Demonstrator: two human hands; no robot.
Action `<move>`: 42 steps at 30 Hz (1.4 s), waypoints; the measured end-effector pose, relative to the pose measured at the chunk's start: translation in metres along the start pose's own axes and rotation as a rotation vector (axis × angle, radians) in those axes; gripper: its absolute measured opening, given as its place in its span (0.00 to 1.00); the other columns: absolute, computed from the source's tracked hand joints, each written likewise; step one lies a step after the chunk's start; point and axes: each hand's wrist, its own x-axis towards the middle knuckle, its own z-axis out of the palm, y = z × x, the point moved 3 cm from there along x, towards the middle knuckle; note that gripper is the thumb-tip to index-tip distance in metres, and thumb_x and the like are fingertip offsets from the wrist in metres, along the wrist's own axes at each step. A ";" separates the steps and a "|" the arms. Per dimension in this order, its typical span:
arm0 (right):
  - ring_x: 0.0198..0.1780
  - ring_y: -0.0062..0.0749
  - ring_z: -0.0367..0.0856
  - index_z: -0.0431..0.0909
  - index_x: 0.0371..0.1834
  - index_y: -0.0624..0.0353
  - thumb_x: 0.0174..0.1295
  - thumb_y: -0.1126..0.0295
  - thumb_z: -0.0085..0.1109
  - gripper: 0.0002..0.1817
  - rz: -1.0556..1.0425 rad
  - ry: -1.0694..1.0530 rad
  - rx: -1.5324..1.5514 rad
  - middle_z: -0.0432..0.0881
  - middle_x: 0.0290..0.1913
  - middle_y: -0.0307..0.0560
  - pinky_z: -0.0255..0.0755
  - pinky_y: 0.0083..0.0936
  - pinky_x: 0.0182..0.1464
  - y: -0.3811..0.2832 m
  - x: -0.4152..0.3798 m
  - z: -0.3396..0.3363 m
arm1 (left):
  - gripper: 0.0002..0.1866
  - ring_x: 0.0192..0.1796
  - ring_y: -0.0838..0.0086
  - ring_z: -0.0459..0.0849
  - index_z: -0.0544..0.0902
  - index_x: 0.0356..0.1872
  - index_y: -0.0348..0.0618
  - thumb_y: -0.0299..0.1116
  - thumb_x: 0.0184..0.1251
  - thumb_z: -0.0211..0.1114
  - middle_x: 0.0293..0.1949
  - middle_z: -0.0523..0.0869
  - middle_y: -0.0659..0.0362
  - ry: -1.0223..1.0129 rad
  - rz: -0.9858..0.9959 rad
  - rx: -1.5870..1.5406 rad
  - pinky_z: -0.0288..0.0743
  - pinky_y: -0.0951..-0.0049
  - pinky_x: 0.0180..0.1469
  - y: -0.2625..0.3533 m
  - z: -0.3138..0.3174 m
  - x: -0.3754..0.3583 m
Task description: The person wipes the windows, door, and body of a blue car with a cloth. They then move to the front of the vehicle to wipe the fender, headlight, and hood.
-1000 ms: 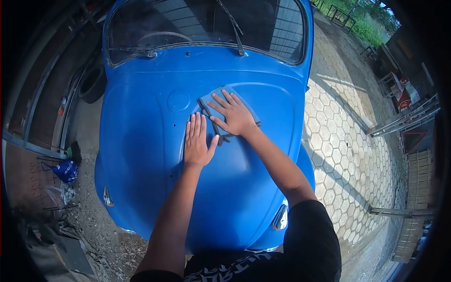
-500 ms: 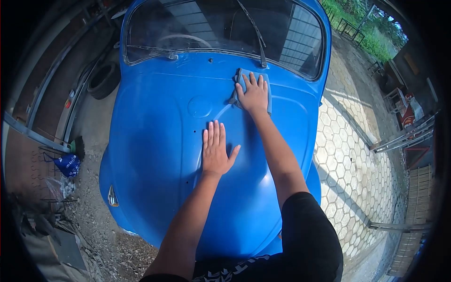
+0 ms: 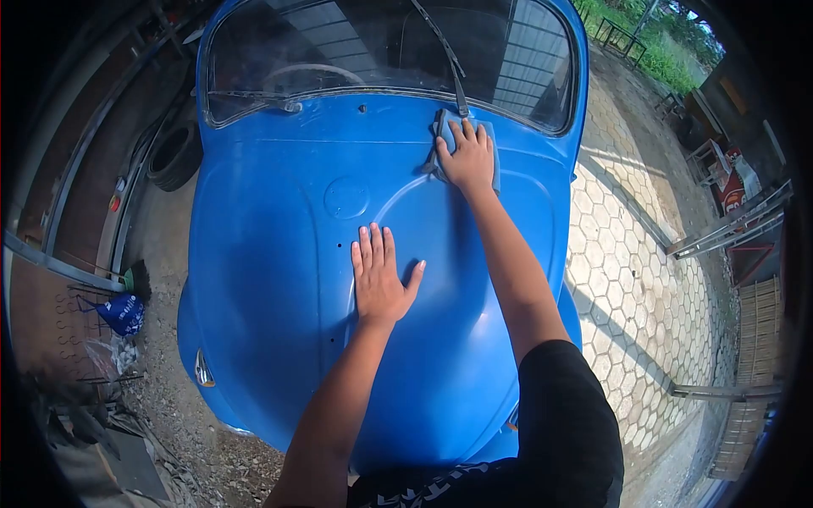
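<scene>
My right hand [image 3: 467,159] holds a grey-blue cloth [image 3: 491,173] against the blue car hood [image 3: 262,279], just below the windshield wiper's base. Its fingers are spread and slightly bent over the cloth, whose edges show around the hand. Lower down, near the hood's middle, my left hand [image 3: 381,279] rests palm down on the bare paint. Its fingers point towards the windshield with the thumb stretched out to the side, and it holds nothing. A round raised emblem spot [image 3: 346,197] lies just above the left fingertips.
The windshield [image 3: 389,59] and wiper [image 3: 445,51] border the hood at the top. On the left are a tire [image 3: 175,157], a blue bag [image 3: 121,313] and a metal frame. Sunlit hexagonal paving [image 3: 627,279] lies on the right, with metal posts [image 3: 732,224] beyond it.
My right hand and the cloth have shifted to the right along the hood, close below the wiper base. The left hand stays flat on the hood. The camera view has shifted slightly.
</scene>
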 end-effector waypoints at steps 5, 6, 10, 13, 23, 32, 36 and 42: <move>0.83 0.64 0.60 0.76 0.80 0.43 0.71 0.39 0.54 0.37 -0.065 -0.055 -0.012 0.68 0.82 0.60 0.52 0.52 0.84 0.012 0.012 -0.003 | 0.47 0.91 0.51 0.42 0.58 0.85 0.31 0.61 0.82 0.54 0.87 0.54 0.40 -0.017 -0.012 0.017 0.32 0.49 0.90 0.001 0.000 0.003; 0.83 0.63 0.60 0.76 0.79 0.43 0.70 0.39 0.54 0.37 -0.040 -0.022 0.001 0.68 0.82 0.60 0.52 0.52 0.84 0.024 0.011 -0.004 | 0.47 0.91 0.51 0.42 0.58 0.85 0.31 0.61 0.82 0.54 0.88 0.54 0.41 -0.025 -0.014 0.019 0.32 0.49 0.90 0.002 -0.002 0.002; 0.82 0.61 0.62 0.78 0.78 0.41 0.70 0.40 0.56 0.36 0.034 0.080 -0.027 0.71 0.81 0.58 0.53 0.52 0.84 0.034 0.006 0.001 | 0.47 0.91 0.52 0.42 0.58 0.85 0.32 0.61 0.82 0.55 0.88 0.53 0.41 -0.023 -0.011 0.011 0.32 0.49 0.90 0.002 -0.001 0.000; 0.83 0.58 0.63 0.78 0.78 0.40 0.71 0.41 0.55 0.34 -0.284 -0.055 0.097 0.72 0.80 0.54 0.53 0.51 0.85 0.012 -0.009 -0.013 | 0.47 0.91 0.52 0.42 0.58 0.85 0.32 0.60 0.82 0.56 0.88 0.52 0.42 -0.026 -0.013 0.007 0.32 0.49 0.90 0.003 -0.001 0.000; 0.87 0.62 0.55 0.73 0.82 0.43 0.72 0.39 0.53 0.38 0.261 0.022 -0.051 0.67 0.84 0.56 0.46 0.53 0.87 0.100 -0.050 -0.036 | 0.50 0.91 0.53 0.39 0.52 0.87 0.33 0.62 0.81 0.55 0.89 0.49 0.43 -0.078 0.000 0.131 0.30 0.50 0.90 0.008 0.005 0.000; 0.88 0.59 0.52 0.67 0.85 0.41 0.74 0.37 0.50 0.40 0.335 -0.029 -0.059 0.63 0.86 0.57 0.43 0.53 0.88 0.136 -0.062 -0.052 | 0.49 0.91 0.54 0.45 0.54 0.88 0.39 0.65 0.80 0.54 0.89 0.53 0.47 -0.111 0.262 0.168 0.39 0.52 0.90 0.010 0.013 0.116; 0.88 0.61 0.53 0.66 0.86 0.42 0.74 0.36 0.48 0.41 0.447 -0.017 -0.110 0.62 0.87 0.57 0.44 0.54 0.88 0.163 -0.025 -0.045 | 0.47 0.91 0.57 0.46 0.57 0.88 0.46 0.67 0.81 0.53 0.89 0.54 0.51 -0.095 0.270 0.182 0.38 0.58 0.91 0.016 0.027 0.185; 0.87 0.58 0.56 0.69 0.85 0.35 0.75 0.35 0.48 0.38 -0.158 -0.105 -0.036 0.64 0.87 0.50 0.47 0.51 0.88 0.130 -0.014 -0.042 | 0.47 0.91 0.57 0.47 0.57 0.88 0.47 0.67 0.80 0.54 0.88 0.56 0.51 -0.060 0.270 0.190 0.39 0.57 0.91 0.018 0.027 0.189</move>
